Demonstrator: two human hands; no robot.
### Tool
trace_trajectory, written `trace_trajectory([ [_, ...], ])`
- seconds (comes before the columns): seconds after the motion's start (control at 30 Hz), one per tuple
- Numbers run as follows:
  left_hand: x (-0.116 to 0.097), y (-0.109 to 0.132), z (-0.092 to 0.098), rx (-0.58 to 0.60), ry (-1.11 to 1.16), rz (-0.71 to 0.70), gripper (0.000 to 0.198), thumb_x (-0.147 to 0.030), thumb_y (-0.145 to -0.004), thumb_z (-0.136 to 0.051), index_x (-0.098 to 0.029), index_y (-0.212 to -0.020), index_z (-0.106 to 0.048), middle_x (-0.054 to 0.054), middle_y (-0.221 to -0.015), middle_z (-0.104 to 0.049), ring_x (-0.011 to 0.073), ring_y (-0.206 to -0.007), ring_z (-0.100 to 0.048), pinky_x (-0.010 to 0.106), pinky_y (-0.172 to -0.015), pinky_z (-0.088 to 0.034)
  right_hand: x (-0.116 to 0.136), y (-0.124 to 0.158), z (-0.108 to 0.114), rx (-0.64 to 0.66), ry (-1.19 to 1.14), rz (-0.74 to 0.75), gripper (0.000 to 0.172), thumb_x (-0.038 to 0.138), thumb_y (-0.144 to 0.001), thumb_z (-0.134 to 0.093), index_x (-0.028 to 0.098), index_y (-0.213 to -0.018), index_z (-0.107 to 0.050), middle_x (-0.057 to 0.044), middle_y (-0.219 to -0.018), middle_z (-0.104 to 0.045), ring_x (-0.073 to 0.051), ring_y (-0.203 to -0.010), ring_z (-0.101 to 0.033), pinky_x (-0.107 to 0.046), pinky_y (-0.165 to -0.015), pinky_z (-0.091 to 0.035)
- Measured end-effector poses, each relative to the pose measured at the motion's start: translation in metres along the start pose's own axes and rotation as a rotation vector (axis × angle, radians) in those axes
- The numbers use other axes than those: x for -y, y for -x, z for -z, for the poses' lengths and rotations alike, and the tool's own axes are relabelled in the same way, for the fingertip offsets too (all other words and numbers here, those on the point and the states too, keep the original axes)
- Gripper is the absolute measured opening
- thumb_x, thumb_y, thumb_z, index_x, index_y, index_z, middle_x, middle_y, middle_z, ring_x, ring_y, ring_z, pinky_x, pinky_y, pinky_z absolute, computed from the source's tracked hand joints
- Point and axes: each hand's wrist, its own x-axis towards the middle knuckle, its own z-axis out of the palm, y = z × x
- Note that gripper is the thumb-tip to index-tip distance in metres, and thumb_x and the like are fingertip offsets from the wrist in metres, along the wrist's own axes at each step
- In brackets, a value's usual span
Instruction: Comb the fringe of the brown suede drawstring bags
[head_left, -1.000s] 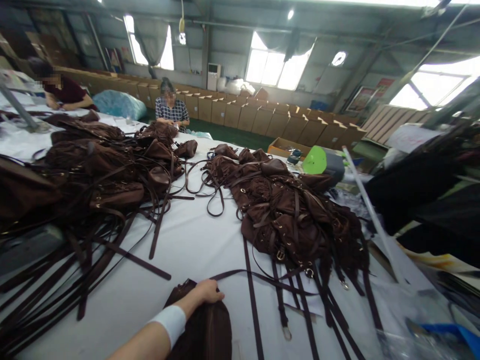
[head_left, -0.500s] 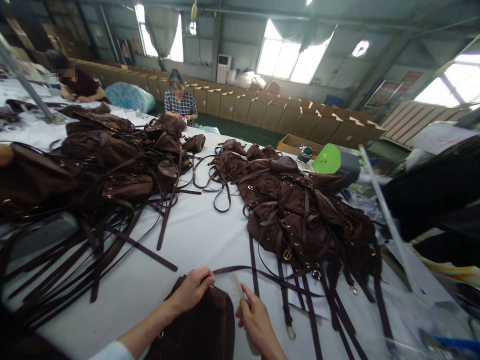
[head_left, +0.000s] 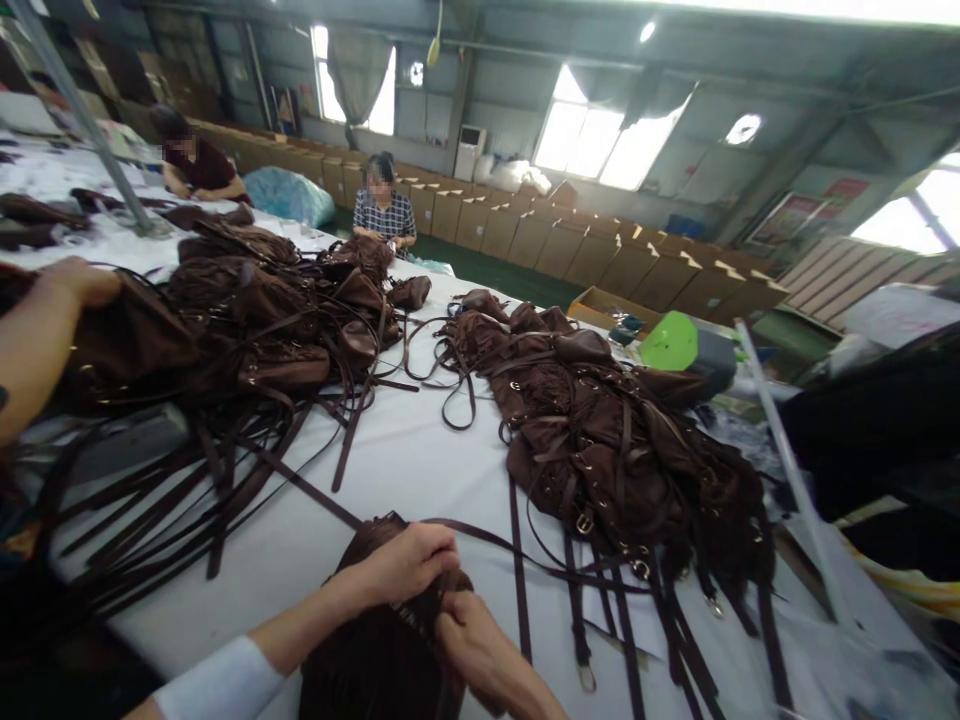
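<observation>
A dark brown bag (head_left: 360, 650) lies upright toward me at the table's near edge. My left hand (head_left: 409, 565) is closed in a pinch on its upper part. Close beside it, my right hand (head_left: 476, 640) has its fingers curled and pressed to the bag's right edge; the pale flat strip it held earlier does not show. A long brown strap (head_left: 487, 540) runs from behind my left hand toward a heap of brown bags (head_left: 600, 420) with gold buckles on the right.
Another pile of brown bags (head_left: 262, 310) with trailing straps lies on the left, where a co-worker's hand (head_left: 82, 285) rests on a bag. Two people sit at the far side. A pale pole (head_left: 787, 470) stands at right, near a green and grey device (head_left: 671, 340).
My right hand has moved left and up onto the bag, close to my left hand. The pale strip has gone from sight. At left, the co-worker's hand and forearm have come further into view.
</observation>
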Motion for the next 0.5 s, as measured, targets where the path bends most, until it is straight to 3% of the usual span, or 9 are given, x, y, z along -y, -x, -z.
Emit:
trace_trajectory([
  [0.1,0.006,-0.001,-0.002,-0.062,0.041,0.038,0.023,-0.036,-0.084,-0.051,-0.018,-0.083,-0.064,-0.001,-0.065,-0.058,0.0131,-0.061,-0.05,0.022,-0.052,-0.035,-0.008,0.008,-0.012,0.1,-0.291,-0.103,0.017,0.03,-0.07,-0.042,0.019,-0.061,-0.051,0.004,-0.041,-0.046,-0.009,-0.031,-0.036,-0.019,-0.033,-0.024],
  [0.2,0.012,0.008,0.0,-0.18,0.076,0.098,0.03,-0.039,-0.088,-0.044,-0.017,-0.095,-0.063,0.0,-0.067,-0.058,0.0141,-0.063,-0.052,0.023,-0.054,-0.039,-0.016,0.018,-0.017,0.111,-0.532,-0.083,0.035,0.051,-0.075,-0.05,0.017,-0.075,-0.057,0.006,-0.04,-0.045,-0.007,-0.03,-0.034,-0.018,-0.034,-0.025],
  [0.3,0.017,0.032,0.001,-0.429,0.168,0.226,0.038,-0.042,-0.093,-0.034,-0.016,-0.111,-0.055,-0.001,-0.067,-0.054,0.0142,-0.062,-0.052,0.024,-0.055,-0.041,-0.014,0.026,-0.018,0.08,-0.699,-0.039,0.05,0.065,-0.076,-0.052,0.016,-0.077,-0.058,0.008,-0.035,-0.04,-0.006,-0.027,-0.029,-0.018,-0.033,-0.022],
  [0.4,0.022,0.066,-0.008,-0.651,0.273,0.291,0.038,-0.04,-0.09,-0.044,-0.02,-0.121,-0.044,-0.005,-0.061,-0.047,0.0135,-0.055,-0.047,0.024,-0.053,-0.041,-0.005,0.031,-0.013,0.058,-0.812,0.028,0.053,0.067,-0.078,-0.049,0.015,-0.068,-0.058,0.009,-0.032,-0.033,-0.005,-0.026,-0.024,-0.018,-0.031,-0.019],
  [0.43,0.022,0.076,-0.013,-0.632,0.251,0.248,0.037,-0.036,-0.088,-0.048,-0.022,-0.122,-0.043,-0.005,-0.064,-0.048,0.0141,-0.057,-0.049,0.026,-0.056,-0.043,-0.001,0.032,-0.011,0.031,-0.816,0.054,0.054,0.066,-0.08,-0.048,0.015,-0.069,-0.059,0.008,-0.032,-0.033,-0.005,-0.027,-0.024,-0.018,-0.031,-0.019],
  [0.5,0.019,0.089,-0.024,-0.454,0.129,0.09,0.048,-0.024,-0.078,-0.058,-0.025,-0.124,-0.043,0.003,-0.09,-0.059,0.0196,-0.084,-0.058,0.033,-0.079,-0.049,0.006,0.034,-0.007,-0.047,-0.765,0.085,0.056,0.067,-0.081,-0.047,0.013,-0.079,-0.063,0.006,-0.035,-0.039,-0.005,-0.028,-0.026,-0.018,-0.032,-0.021],
])
